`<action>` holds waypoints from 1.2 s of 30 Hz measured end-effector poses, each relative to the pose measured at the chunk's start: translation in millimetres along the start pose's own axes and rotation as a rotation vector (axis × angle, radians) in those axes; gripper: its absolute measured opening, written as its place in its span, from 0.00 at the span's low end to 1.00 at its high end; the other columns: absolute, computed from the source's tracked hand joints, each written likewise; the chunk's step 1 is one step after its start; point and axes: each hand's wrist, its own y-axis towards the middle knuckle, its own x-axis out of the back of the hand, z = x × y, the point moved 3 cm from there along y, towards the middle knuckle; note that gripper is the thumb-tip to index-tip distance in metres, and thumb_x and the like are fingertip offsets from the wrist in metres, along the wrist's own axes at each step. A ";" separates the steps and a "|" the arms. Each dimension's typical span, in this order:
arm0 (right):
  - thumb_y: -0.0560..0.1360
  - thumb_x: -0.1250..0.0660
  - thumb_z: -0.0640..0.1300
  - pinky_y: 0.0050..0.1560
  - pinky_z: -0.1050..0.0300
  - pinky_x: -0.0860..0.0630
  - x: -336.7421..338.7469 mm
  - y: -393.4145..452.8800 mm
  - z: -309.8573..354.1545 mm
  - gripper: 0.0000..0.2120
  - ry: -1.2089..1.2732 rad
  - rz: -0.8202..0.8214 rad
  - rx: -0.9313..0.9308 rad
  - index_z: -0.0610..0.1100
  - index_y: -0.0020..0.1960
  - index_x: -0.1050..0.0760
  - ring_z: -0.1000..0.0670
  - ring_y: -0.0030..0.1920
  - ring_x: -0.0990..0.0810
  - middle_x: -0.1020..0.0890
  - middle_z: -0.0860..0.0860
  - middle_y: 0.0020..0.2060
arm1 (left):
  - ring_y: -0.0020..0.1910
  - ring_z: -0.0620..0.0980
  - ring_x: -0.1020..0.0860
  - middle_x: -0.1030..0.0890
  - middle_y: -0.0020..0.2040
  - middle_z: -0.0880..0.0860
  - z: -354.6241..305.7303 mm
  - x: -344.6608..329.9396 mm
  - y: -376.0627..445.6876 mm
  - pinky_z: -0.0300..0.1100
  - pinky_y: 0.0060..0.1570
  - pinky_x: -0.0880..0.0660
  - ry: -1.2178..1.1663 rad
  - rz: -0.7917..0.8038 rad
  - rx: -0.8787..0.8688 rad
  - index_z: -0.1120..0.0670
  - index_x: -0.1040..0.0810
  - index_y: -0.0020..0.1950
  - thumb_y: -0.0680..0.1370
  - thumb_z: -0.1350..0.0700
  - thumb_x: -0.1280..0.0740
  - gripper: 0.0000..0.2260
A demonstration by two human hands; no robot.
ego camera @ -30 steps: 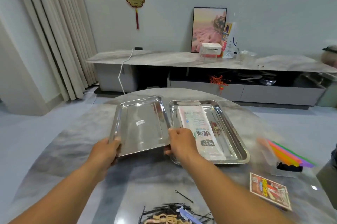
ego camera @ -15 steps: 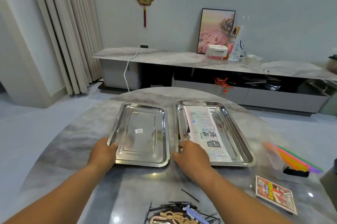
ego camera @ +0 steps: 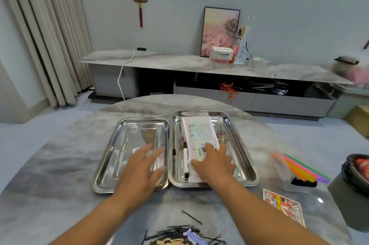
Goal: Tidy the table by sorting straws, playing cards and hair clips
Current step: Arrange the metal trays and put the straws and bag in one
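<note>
Head view, from where I watch remotely: nearest me, at the desk's (ego camera: 50, 175) front edge, lies a heap of dark hair clips (ego camera: 179, 235) with one pale clip among them, and a single pin just beyond the heap. To the right, near the desk's rim, sits a pack of playing cards (ego camera: 283, 205), and farther right a clear holder of coloured straws (ego camera: 297, 167), close to the edge. Beyond the clips, two steel trays sit side by side, long edges almost touching. My left hand (ego camera: 141, 171) hovers over the left tray (ego camera: 105, 165), fingers spread wide and holding nothing; it is blurred, so I cannot tell whether it touches the metal. My right hand (ego camera: 214, 163) rests flat on a white packet (ego camera: 199, 131) in the right tray (ego camera: 247, 157), fingers open, gripping nothing; a black-capped pen (ego camera: 185, 160) lies beside the packet. I judge the trays are set out and sorting has not begun: clips, cards and straws are all outside them. The next move likely calls for clearing the packet, or reaching back for the clips. Open desk lies left of the trays and between trays and clips; the right side is crowded, so a sweeping arm could knock the straws off. Farther back stands a low cabinet against the wall.
</note>
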 end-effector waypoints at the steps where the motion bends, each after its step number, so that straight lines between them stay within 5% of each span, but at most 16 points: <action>1: 0.75 0.37 0.58 0.67 0.44 0.38 -1.0 -0.3 -2.4 0.30 -0.006 0.000 -0.010 0.53 0.73 0.40 0.39 0.69 0.37 0.46 0.45 0.74 | 0.76 0.42 0.51 0.47 0.75 0.39 -14.4 -14.3 2.6 0.46 0.75 0.48 0.013 0.117 -0.018 0.38 0.39 0.75 0.79 0.39 0.41 0.24; 5: 0.76 0.39 0.56 0.64 0.44 0.34 11.6 1.8 -19.4 0.26 -0.137 -0.089 -0.052 0.48 0.71 0.37 0.38 0.66 0.33 0.39 0.45 0.69 | 0.78 0.45 0.59 0.54 0.80 0.46 -43.6 -41.1 9.0 0.43 0.75 0.56 0.239 0.337 -0.116 0.44 0.37 0.76 0.72 0.30 0.61 0.37; 14: 0.80 0.45 0.55 0.60 0.47 0.36 21.4 0.9 -41.2 0.24 -0.448 -0.128 -0.013 0.43 0.70 0.33 0.43 0.63 0.31 0.30 0.45 0.64 | 0.78 0.44 0.61 0.51 0.80 0.46 -38.5 -36.5 4.8 0.44 0.75 0.56 0.336 0.462 -0.149 0.47 0.35 0.75 0.75 0.32 0.60 0.35; 21: 0.80 0.44 0.54 0.69 0.44 0.39 24.8 -34.8 -37.5 0.22 -0.280 -0.100 0.136 0.45 0.70 0.33 0.41 0.67 0.33 0.33 0.44 0.68 | 0.78 0.45 0.57 0.50 0.80 0.46 -67.3 -38.4 -4.2 0.41 0.73 0.59 0.317 0.425 -0.145 0.45 0.49 0.79 0.70 0.31 0.65 0.40; 23: 0.80 0.43 0.53 0.69 0.46 0.38 25.3 -49.6 -39.0 0.21 -0.229 -0.093 0.173 0.45 0.69 0.32 0.41 0.67 0.33 0.32 0.44 0.68 | 0.78 0.46 0.56 0.50 0.80 0.47 -87.3 -41.8 -7.9 0.39 0.72 0.61 0.305 0.407 -0.172 0.47 0.50 0.79 0.76 0.33 0.60 0.35; 25: 0.80 0.42 0.50 0.68 0.50 0.37 29.7 -62.3 -41.5 0.19 -0.144 -0.115 0.215 0.46 0.68 0.30 0.43 0.66 0.31 0.30 0.45 0.67 | 0.78 0.47 0.51 0.45 0.79 0.47 -109.1 -47.1 -9.9 0.36 0.72 0.58 0.191 0.360 -0.208 0.48 0.47 0.79 0.83 0.44 0.49 0.24; 29: 0.79 0.42 0.44 0.66 0.53 0.33 67.9 -81.8 -59.9 0.17 -0.002 -0.271 0.223 0.47 0.65 0.25 0.44 0.63 0.27 0.26 0.48 0.63 | 0.69 0.45 0.30 0.27 0.69 0.45 -164.6 -59.7 -12.9 0.39 0.68 0.34 -0.314 0.273 -0.180 0.45 0.32 0.72 0.79 0.59 0.44 0.21; 31: 0.78 0.41 0.46 0.66 0.52 0.34 93.4 -85.3 -73.1 0.16 -0.018 -0.359 0.183 0.48 0.64 0.24 0.45 0.63 0.28 0.25 0.48 0.62 | 0.64 0.45 0.26 0.24 0.66 0.47 -191.0 -67.2 -11.2 0.40 0.61 0.28 -0.577 0.261 0.013 0.47 0.27 0.68 0.81 0.60 0.44 0.18; 34: 0.79 0.41 0.48 0.71 0.48 0.41 127.4 -84.7 -100.9 0.16 -0.033 -0.408 0.054 0.50 0.66 0.26 0.45 0.67 0.32 0.27 0.48 0.65 | 0.40 0.50 0.21 0.17 0.46 0.60 -236.1 -83.5 -8.1 0.41 0.37 0.25 -0.920 0.325 0.405 0.57 0.20 0.50 0.81 0.61 0.42 0.10; 36: 0.79 0.41 0.50 0.73 0.45 0.45 144.3 -82.1 -119.1 0.17 -0.069 -0.402 -0.052 0.50 0.66 0.27 0.44 0.69 0.33 0.29 0.47 0.66 | 0.33 0.52 0.23 0.20 0.35 0.59 -261.6 -95.4 -5.2 0.44 0.36 0.24 -1.085 0.377 0.619 0.60 0.23 0.44 0.81 0.60 0.39 0.09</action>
